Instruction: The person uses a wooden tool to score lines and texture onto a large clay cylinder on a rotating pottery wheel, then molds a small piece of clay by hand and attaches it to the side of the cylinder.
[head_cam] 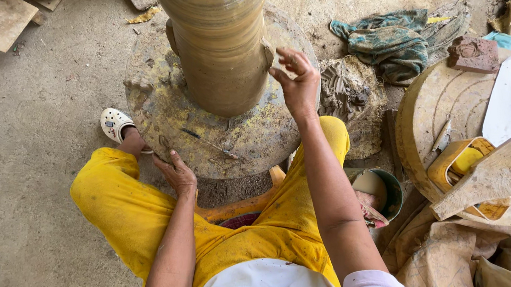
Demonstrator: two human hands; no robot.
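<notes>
You are working the side of a tall wet clay vessel [216, 38] on a round wheel [163, 115], seated low on the floor.

Your right hand [297, 81] is reaching up to the vessel's right flank, fingers loosely curled, pressing what looks like a small clay piece against the wall; the grip itself is hard to read. Your left hand [177, 176] is resting flat and open on the wheel's near rim, holding nothing. This reads as the shaping or smoothing step; the next move likely calls for light, even pressure while the left hand is turning the wheel. The vessel's top is cut off by the frame, and its far side is hidden. A rag [393, 41] and a yellow tub [455, 168] are lying to your right.
</notes>
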